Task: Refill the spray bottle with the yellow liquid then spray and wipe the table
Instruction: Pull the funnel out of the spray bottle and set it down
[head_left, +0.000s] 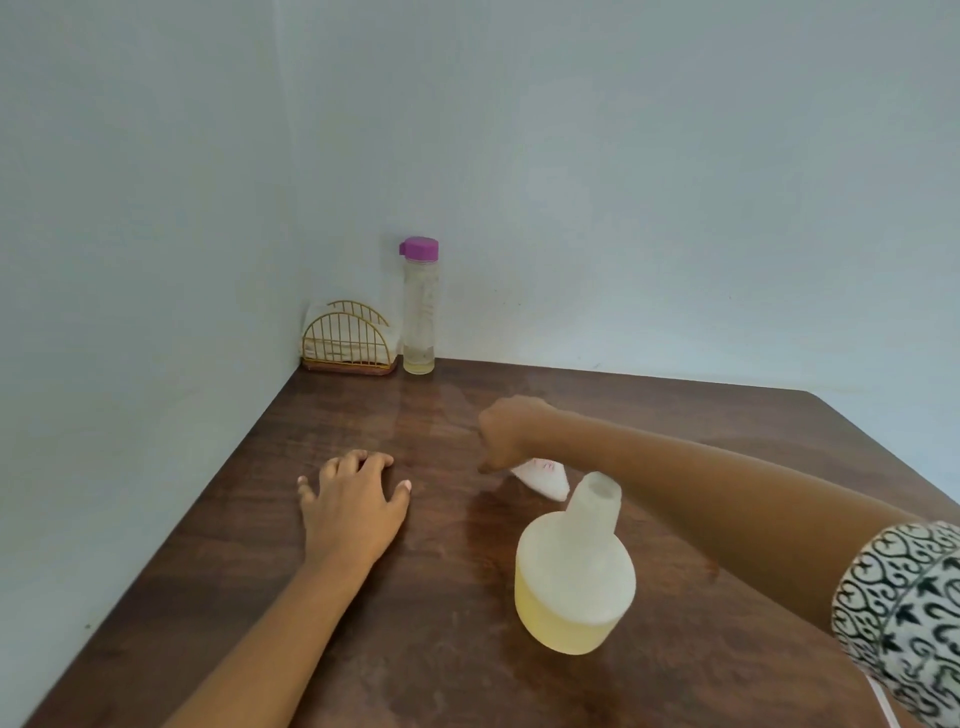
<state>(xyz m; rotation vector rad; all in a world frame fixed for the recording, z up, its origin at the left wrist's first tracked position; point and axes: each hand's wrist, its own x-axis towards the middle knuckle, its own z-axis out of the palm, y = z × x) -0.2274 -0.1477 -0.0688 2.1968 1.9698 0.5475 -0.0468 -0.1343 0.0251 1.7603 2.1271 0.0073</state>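
A plain home dining corner: wooden table (363, 649) against pale walls (623, 182); wire napkin holder (345, 340); purple-capped bottle (420, 312)

The table (363, 649) is dark wood grain, smooth, with a wet-looking gloss across its middle and a duller finish nearer me. The spray bottle (574, 577) is frosted, translucent plastic, matt outside. In the corner, the tall bottle (420, 312) is clear and shiny, with a smooth purple plastic cap (420, 248). The napkin holder (345, 340) is thin gold-coloured metal wire around white paper napkins (313, 318). The wipe (543, 477) looks soft and white, cloth or paper I can't tell. The sleeve (904, 613) is printed cloth; the wall (623, 182) is matt paint
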